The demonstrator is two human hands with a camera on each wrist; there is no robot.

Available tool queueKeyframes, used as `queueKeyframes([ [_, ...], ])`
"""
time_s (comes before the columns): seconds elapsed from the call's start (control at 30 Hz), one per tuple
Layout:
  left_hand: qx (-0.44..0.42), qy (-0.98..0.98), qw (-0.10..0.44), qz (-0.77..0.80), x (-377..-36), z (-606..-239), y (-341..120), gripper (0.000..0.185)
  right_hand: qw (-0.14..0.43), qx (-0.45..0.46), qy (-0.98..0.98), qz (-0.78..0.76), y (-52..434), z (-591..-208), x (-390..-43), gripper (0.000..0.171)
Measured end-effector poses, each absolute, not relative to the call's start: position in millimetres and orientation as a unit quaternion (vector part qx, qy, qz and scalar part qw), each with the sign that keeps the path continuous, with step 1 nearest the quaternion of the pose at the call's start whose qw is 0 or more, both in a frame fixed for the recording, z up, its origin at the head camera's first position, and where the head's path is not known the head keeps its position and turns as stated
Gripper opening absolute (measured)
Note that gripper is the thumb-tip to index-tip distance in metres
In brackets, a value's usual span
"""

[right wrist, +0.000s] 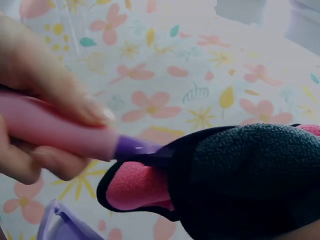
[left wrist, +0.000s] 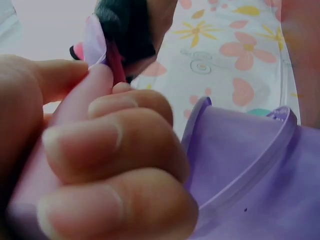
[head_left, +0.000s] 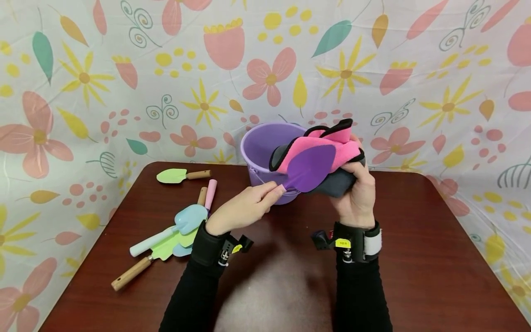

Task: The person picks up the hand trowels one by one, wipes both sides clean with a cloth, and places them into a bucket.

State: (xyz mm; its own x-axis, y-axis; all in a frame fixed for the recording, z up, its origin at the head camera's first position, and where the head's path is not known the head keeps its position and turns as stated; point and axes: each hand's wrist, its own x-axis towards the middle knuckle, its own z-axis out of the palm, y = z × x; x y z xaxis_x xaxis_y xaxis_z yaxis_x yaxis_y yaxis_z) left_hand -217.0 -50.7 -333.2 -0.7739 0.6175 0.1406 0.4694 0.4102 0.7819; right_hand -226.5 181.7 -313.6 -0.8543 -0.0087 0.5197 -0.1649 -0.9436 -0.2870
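My left hand (head_left: 268,190) grips the pink handle (right wrist: 60,131) of a small purple trowel (head_left: 311,167); its fingers (left wrist: 115,150) curl round the handle. The blade lies against a bundle of pink and dark grey gloves (head_left: 337,150), which my right hand (head_left: 357,171) holds from below, just above the table. In the right wrist view the trowel's purple neck (right wrist: 135,148) meets the black-edged glove (right wrist: 250,175). A purple bucket (head_left: 263,144) stands right behind both hands, with its rim (left wrist: 240,165) close to my left fingers.
Several toy garden tools lie at the table's left: a green trowel (head_left: 178,175) with a wooden handle, a light blue scoop (head_left: 174,228), a green tool with a long wooden handle (head_left: 138,269) and a pink handle (head_left: 210,193). Floral cloth (head_left: 83,78) backs the dark brown table (head_left: 415,258).
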Motion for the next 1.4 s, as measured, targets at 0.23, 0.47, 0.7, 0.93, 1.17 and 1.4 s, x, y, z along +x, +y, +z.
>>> queueKeyframes([
  [0.23,0.320,0.851,0.076,0.409,-218,-334,-54,0.044,0.047,0.274,-0.151,0.949,184,-305,-226,0.061],
  [0.47,0.308,0.866,0.037,0.391,-219,-334,-56,0.048,0.050,0.274,-0.142,0.950,186,-304,-223,0.054],
  [0.7,0.279,0.872,-0.017,0.403,-222,-335,-59,0.049,0.053,0.276,-0.189,0.941,186,-307,-218,0.046],
  [0.93,0.268,0.863,-0.053,0.425,-224,-336,-62,0.044,-0.011,0.262,-0.256,0.930,180,-310,-216,0.040],
  [1.17,0.274,0.844,-0.084,0.454,-225,-335,-61,0.044,-0.092,0.249,-0.321,0.909,167,-313,-215,0.038],
  [1.4,0.293,0.828,-0.072,0.472,-221,-333,-60,0.040,-0.104,0.245,-0.330,0.906,157,-315,-215,0.037],
])
